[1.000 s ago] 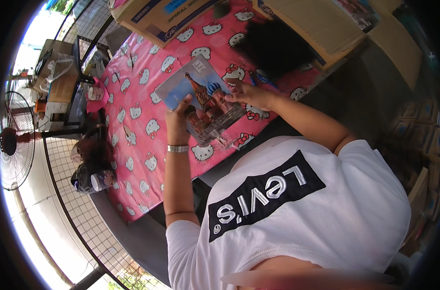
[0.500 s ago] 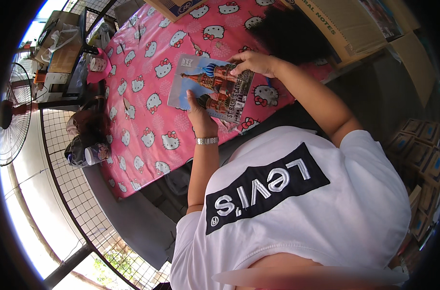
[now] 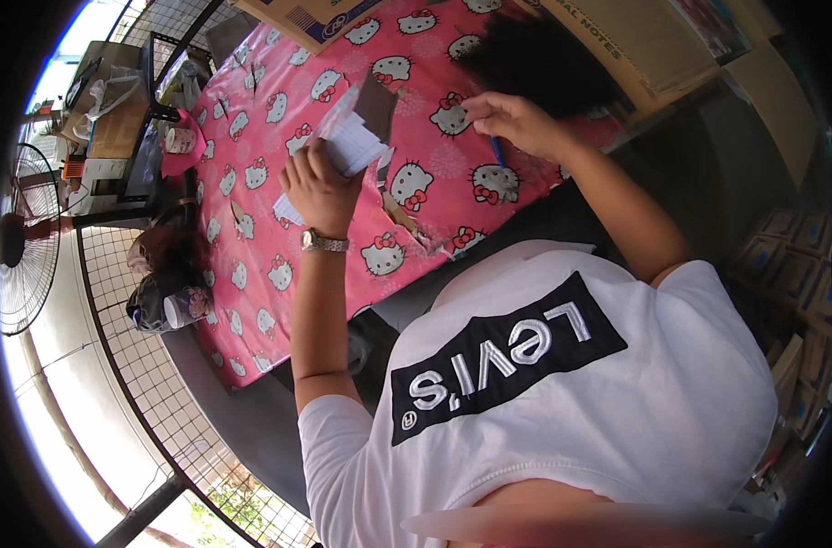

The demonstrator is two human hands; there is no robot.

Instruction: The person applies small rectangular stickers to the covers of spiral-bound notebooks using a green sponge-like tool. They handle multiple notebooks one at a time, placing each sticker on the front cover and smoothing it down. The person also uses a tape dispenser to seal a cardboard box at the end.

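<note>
My left hand [image 3: 323,183] is closed around a notebook [image 3: 359,146], tilted above the pink table cover [image 3: 333,283]. White lined pages and a grey-brown side of the notebook show; its picture cover is turned mostly out of sight. My right hand [image 3: 516,123] hovers to the right of the notebook, fingers apart and holding nothing. Just under the right hand, a blue pen [image 3: 497,152] lies on the cover.
Cardboard boxes stand at the far edge [image 3: 320,20] and far right [image 3: 635,50]. A black furry-looking heap [image 3: 539,68] lies by the right box. A cup [image 3: 180,140], a white-lidded jar [image 3: 185,308] and a fan [image 3: 23,237] are at the left.
The notebook has gone from lying cover-up in both hands to tilted with its pages showing, in my left hand alone. That hand moved left; my right hand let go and moved right.
</note>
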